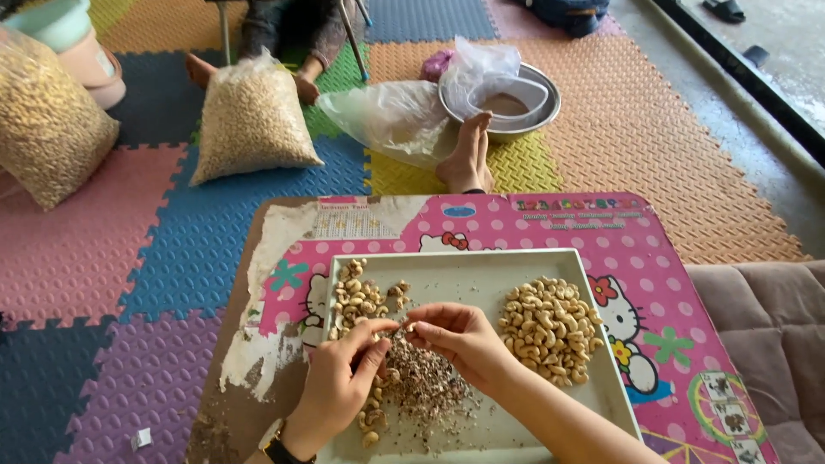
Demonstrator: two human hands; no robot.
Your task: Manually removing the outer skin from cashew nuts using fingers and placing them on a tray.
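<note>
A white rectangular tray [481, 271] rests on a low pink patterned table [687, 283]. On its right lies a heap of peeled cashew nuts [547, 329]. At the left sit unpeeled nuts [357, 296], and brown skin flakes [421, 382] are strewn in the middle. My left hand [339, 382] and my right hand [460, 335] meet over the flakes, both pinching one small cashew nut [401, 326] between their fingertips. A dark watch is on my left wrist.
Two large clear bags of nuts [251, 120] [43, 120] stand on the coloured foam floor mats. A metal bowl [541, 116] with a plastic bag sits beyond the table. A bare foot [467, 155] rests at the table's far edge. Another person's feet show at the top.
</note>
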